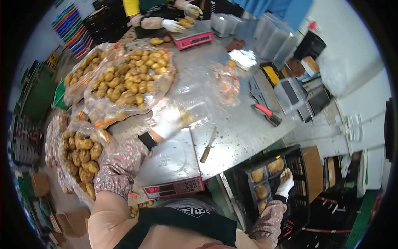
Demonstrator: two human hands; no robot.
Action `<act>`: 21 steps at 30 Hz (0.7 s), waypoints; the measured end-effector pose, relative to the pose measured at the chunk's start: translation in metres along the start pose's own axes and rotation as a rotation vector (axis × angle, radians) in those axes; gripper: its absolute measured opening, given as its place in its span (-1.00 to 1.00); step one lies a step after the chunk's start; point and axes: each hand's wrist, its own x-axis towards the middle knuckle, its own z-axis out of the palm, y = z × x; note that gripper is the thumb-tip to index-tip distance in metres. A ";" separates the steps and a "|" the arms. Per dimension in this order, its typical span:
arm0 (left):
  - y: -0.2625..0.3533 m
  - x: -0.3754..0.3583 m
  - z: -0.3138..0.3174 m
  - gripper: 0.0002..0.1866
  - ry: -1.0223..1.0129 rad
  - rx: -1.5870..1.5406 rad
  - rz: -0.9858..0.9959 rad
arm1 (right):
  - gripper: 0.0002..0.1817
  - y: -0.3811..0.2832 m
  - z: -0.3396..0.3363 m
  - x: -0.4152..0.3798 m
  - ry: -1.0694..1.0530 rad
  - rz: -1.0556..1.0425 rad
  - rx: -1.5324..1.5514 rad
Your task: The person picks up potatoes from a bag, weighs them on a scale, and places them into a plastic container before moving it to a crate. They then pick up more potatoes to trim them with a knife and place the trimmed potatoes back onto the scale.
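My left hand (pixel 168 124), in a white glove and flowered sleeve, reaches over the steel platform of a red-fronted scale (pixel 172 189). It grips the edge of a clear plastic container (pixel 195 108) with a potato (pixel 185 118) in it; this part is blurred. My right hand (pixel 285 182), also gloved, is down inside a black crate (pixel 304 195). Its fingers lie flat against clear packs of potatoes (pixel 260 182) stacked there.
Big bags of loose potatoes (pixel 132 76) lie on the steel table (pixel 236 128), with another bag (pixel 81 157) at my left. A knife (pixel 208 146) lies by the scale and a red-handled tool (pixel 265 113) farther right. A co-worker's gloved hands (pixel 174 25) hold potatoes at a second scale (pixel 194 39).
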 end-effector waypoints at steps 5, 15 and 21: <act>0.048 -0.115 -0.034 -0.82 -0.460 0.133 0.255 | -0.59 -0.008 0.036 -0.023 -0.059 -0.098 -0.136; -0.001 -0.137 -0.086 -0.56 -0.170 -0.188 -0.235 | -0.65 0.005 0.092 -0.067 -0.101 -0.211 -0.268; -0.228 -0.122 -0.062 -0.72 -0.111 0.394 -0.576 | -0.71 0.005 0.124 -0.095 -0.170 -0.251 -0.235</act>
